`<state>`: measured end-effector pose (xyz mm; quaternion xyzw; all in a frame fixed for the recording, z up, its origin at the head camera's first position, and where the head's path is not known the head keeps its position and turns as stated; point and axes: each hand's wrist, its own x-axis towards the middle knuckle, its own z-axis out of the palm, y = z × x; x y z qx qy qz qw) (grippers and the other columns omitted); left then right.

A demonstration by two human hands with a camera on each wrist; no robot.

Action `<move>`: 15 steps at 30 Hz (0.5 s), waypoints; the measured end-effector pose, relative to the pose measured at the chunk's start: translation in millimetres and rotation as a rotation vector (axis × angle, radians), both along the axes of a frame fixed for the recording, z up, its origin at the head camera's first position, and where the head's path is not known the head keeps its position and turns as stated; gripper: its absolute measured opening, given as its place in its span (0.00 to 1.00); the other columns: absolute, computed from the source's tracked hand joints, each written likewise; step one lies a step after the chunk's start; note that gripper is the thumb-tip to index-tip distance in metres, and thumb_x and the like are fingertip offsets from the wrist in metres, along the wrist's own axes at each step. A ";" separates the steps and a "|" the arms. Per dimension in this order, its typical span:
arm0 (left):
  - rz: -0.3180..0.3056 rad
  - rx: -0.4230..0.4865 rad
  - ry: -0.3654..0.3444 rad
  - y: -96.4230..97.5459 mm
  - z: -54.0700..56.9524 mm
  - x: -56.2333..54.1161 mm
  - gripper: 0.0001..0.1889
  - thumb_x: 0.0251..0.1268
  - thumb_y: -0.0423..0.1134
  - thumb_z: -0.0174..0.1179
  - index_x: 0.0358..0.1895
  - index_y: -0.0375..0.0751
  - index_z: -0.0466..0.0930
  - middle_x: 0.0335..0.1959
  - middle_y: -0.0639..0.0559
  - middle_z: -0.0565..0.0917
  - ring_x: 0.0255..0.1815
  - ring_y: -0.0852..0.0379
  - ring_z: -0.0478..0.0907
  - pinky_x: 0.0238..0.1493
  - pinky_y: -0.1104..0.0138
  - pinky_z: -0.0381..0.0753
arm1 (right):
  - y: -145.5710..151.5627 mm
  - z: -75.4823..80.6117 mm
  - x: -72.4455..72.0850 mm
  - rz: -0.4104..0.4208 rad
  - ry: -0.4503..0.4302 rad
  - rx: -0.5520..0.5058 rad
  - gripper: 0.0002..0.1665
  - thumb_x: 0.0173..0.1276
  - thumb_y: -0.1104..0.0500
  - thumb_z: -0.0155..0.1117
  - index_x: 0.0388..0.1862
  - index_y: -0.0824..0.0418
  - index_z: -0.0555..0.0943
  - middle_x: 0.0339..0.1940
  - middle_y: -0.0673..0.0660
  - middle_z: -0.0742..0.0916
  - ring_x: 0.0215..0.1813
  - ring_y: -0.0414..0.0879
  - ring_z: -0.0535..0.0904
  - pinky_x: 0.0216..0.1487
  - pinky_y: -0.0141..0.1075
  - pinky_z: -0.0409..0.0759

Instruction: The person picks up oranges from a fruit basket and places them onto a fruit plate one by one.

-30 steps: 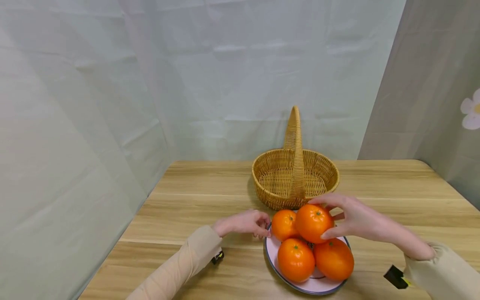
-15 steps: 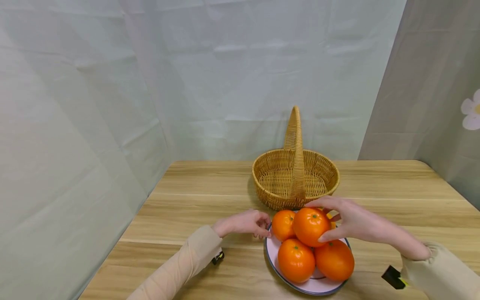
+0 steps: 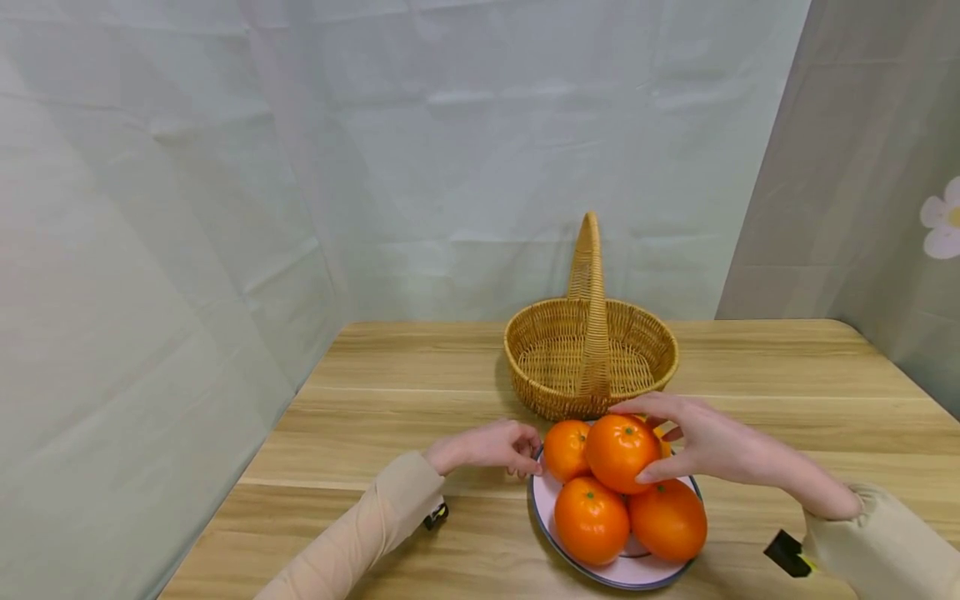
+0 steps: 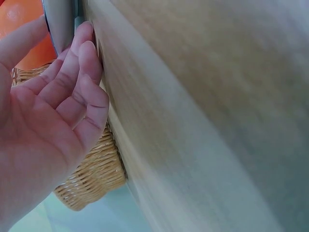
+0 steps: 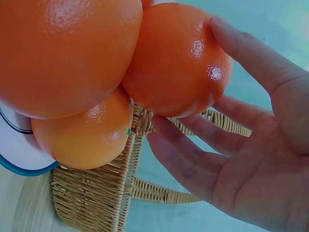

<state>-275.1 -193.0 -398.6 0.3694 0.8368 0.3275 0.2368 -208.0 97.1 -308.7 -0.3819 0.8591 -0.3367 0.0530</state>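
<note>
A white plate with a dark blue rim (image 3: 546, 533) bears several oranges. On top of the others rests one orange (image 3: 622, 454); my right hand (image 3: 701, 437) holds it from the right, thumb on the near side and fingers round the far side. In the right wrist view the thumb tip touches this top orange (image 5: 178, 60), and a yellower orange (image 5: 89, 133) sits lower down beside the plate's rim. My left hand (image 3: 491, 446) pinches the plate's left edge. In the left wrist view its thumb lies over the plate (image 4: 60, 24), with curled fingers at the underside.
Right behind the plate stands a wicker basket (image 3: 543, 400) with a tall arched handle (image 3: 596, 333), nothing inside it. The wooden table (image 3: 390, 375) reaches back to a pale cloth backdrop (image 3: 450, 167). A dark wrist device (image 3: 787, 554) hangs below the right sleeve.
The top orange and my right hand have shifted slightly left and down onto the pile, then stayed still over the last half second. My left hand has not moved.
</note>
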 end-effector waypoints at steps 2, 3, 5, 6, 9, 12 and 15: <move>0.000 -0.001 0.001 -0.2 -0.3 -0.1 0.06 0.56 0.36 0.62 0.32 0.42 0.74 0.19 0.53 0.77 0.17 0.58 0.72 0.19 0.72 0.69 | 0.3 0.4 0.4 -0.002 0.002 -0.004 0.40 0.50 0.43 0.68 0.59 0.60 0.70 0.54 0.54 0.76 0.47 0.46 0.72 0.40 0.44 0.75; 0.000 -0.001 0.001 -0.3 -0.4 -0.2 0.06 0.56 0.36 0.62 0.32 0.42 0.74 0.19 0.53 0.77 0.17 0.58 0.72 0.19 0.71 0.70 | 0.5 0.6 0.7 -0.005 0.002 -0.006 0.40 0.50 0.43 0.69 0.59 0.60 0.70 0.53 0.53 0.76 0.47 0.46 0.72 0.40 0.45 0.75; -0.002 0.000 0.004 -0.4 -0.7 -0.1 0.06 0.56 0.37 0.62 0.32 0.42 0.74 0.19 0.53 0.78 0.18 0.57 0.72 0.19 0.71 0.70 | 0.8 1.2 1.2 -0.010 0.001 -0.007 0.41 0.50 0.43 0.69 0.60 0.60 0.70 0.54 0.53 0.76 0.47 0.46 0.72 0.40 0.46 0.75; -0.003 0.001 0.004 -0.5 -0.8 0.0 0.06 0.56 0.37 0.62 0.32 0.42 0.74 0.19 0.53 0.78 0.18 0.57 0.72 0.19 0.72 0.69 | 1.0 1.5 1.3 -0.010 -0.002 -0.010 0.41 0.50 0.43 0.69 0.60 0.60 0.69 0.54 0.53 0.76 0.47 0.46 0.72 0.40 0.47 0.74; -0.004 0.003 0.008 -0.4 -0.4 0.5 0.06 0.56 0.36 0.62 0.32 0.42 0.74 0.19 0.52 0.78 0.18 0.57 0.72 0.19 0.72 0.69 | 2.0 2.3 1.2 -0.009 -0.006 -0.023 0.42 0.51 0.44 0.69 0.61 0.61 0.68 0.55 0.54 0.75 0.48 0.47 0.72 0.42 0.50 0.73; -0.004 0.004 0.005 -0.3 0.4 0.9 0.06 0.56 0.36 0.62 0.32 0.42 0.74 0.19 0.52 0.78 0.17 0.57 0.72 0.18 0.72 0.69 | 3.0 3.2 0.3 -0.005 0.005 -0.036 0.42 0.51 0.45 0.69 0.61 0.62 0.67 0.56 0.56 0.75 0.50 0.48 0.72 0.44 0.51 0.72; -0.007 0.005 0.004 -0.2 0.8 0.4 0.06 0.56 0.36 0.62 0.32 0.41 0.74 0.18 0.53 0.77 0.17 0.57 0.72 0.18 0.73 0.69 | 3.8 3.9 -0.3 -0.009 0.018 -0.040 0.42 0.52 0.46 0.69 0.61 0.63 0.67 0.56 0.57 0.75 0.50 0.48 0.72 0.44 0.51 0.72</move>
